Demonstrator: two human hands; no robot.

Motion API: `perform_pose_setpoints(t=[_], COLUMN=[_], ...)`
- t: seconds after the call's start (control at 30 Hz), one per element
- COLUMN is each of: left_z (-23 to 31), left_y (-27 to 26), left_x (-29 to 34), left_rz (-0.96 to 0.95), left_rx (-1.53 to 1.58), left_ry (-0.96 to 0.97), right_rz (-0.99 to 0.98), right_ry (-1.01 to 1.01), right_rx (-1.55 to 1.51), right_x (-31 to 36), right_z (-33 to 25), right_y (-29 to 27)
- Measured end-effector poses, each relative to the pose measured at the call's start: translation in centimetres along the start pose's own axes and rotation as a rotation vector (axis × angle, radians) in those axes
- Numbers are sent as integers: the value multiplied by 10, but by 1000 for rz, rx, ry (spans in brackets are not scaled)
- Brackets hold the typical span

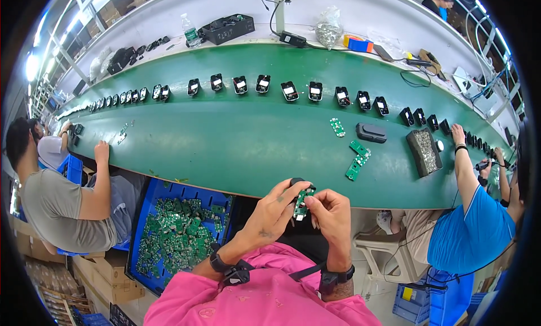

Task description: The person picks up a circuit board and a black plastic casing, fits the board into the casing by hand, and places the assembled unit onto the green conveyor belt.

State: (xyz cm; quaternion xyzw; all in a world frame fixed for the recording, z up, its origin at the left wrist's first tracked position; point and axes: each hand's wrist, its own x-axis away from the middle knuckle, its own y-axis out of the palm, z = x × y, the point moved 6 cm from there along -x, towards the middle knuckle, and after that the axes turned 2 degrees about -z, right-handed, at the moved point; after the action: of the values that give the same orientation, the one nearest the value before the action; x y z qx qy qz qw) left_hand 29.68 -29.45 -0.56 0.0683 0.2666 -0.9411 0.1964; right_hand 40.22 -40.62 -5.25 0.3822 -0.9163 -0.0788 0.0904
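Observation:
Above the table's near edge, my left hand (269, 213) is closed around a small black casing (298, 181) with a green circuit board (302, 205) at it. My right hand (333, 212) pinches the board's right side between thumb and fingers. Whether the board is seated in the casing, I cannot tell. Several loose green circuit boards (357, 161) lie on the table to the right, with another board (337, 127) farther back. Beside them rests a closed black oval case (371, 133).
A row of open black casings (289, 91) runs across the green table (225, 140). At right stands a dark box of small parts (424, 152). A blue bin (135, 253) of boards sits below the left edge. Co-workers sit left (67, 196) and right (470, 230).

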Motion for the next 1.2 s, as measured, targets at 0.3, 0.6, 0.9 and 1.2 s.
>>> perform_pose_setpoints(t=[0.3, 0.6, 0.9, 1.2], left_z=[-8, -25, -22, -44], left_y=[-3, 6, 4, 7], left_x=[7, 15, 12, 13], left_rz=[39, 116, 32, -22], left_rx=[266, 195, 376, 587], left_ry=[-85, -162, -236, -327], right_rz=[73, 117, 85, 146], right_ry=[-116, -116, -87, -162], right_rx=[255, 480, 334, 448], right_x=[-6, 2, 0, 4], right_z=[-1, -4, -2, -14], right_y=[6, 12, 10, 19])
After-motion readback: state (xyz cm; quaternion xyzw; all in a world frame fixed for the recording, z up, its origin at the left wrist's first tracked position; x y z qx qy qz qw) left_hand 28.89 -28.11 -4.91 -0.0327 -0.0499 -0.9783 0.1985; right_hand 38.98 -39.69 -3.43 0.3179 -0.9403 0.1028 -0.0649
